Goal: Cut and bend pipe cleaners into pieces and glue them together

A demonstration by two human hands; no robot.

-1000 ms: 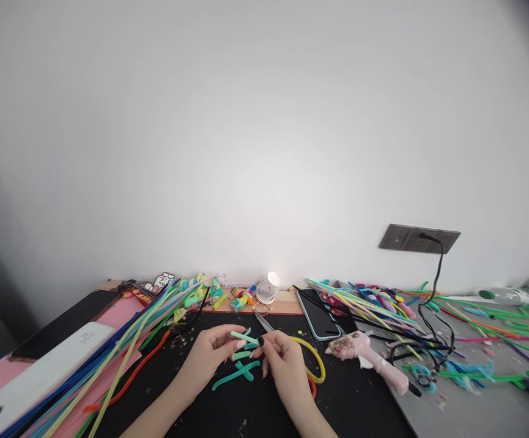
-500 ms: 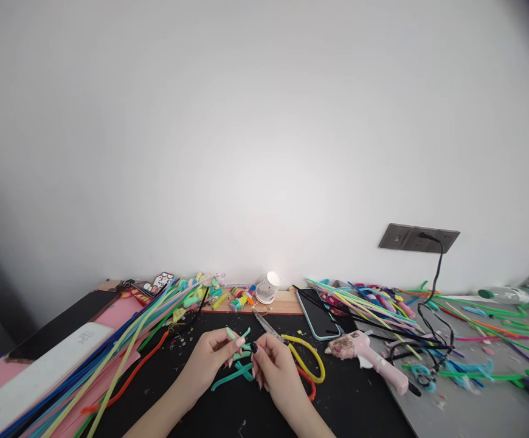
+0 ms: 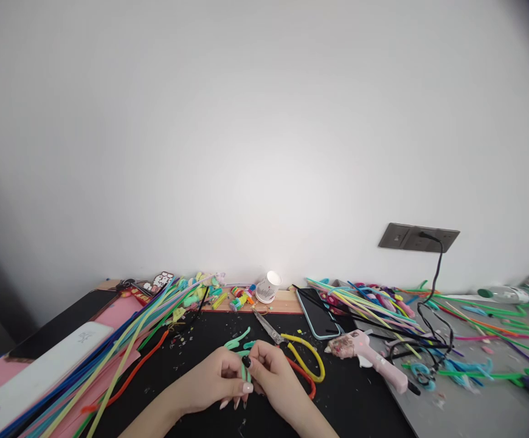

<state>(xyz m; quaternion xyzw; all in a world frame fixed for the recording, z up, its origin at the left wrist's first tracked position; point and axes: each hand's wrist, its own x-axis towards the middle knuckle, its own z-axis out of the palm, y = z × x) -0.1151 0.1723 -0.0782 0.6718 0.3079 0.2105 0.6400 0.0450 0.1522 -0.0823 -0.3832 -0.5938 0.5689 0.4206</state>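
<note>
My left hand (image 3: 219,380) and my right hand (image 3: 271,377) meet low in the middle over a black mat (image 3: 191,365). Both pinch a short green pipe-cleaner piece (image 3: 245,371) between their fingertips, fingers curled shut. More green pipe-cleaner pieces (image 3: 237,340) lie just beyond the hands. Scissors with yellow and red handles (image 3: 292,350) rest to the right of my right hand.
A bundle of long coloured pipe cleaners (image 3: 123,347) runs along the left. A phone (image 3: 318,313), a pink glue gun (image 3: 369,359) with a black cord, and more pipe cleaners (image 3: 383,304) lie to the right. A small paper cup (image 3: 268,287) stands by the wall.
Both hands have drawn closer to me and come together. The green piece once held up between them is now bent down between the fingertips.
</note>
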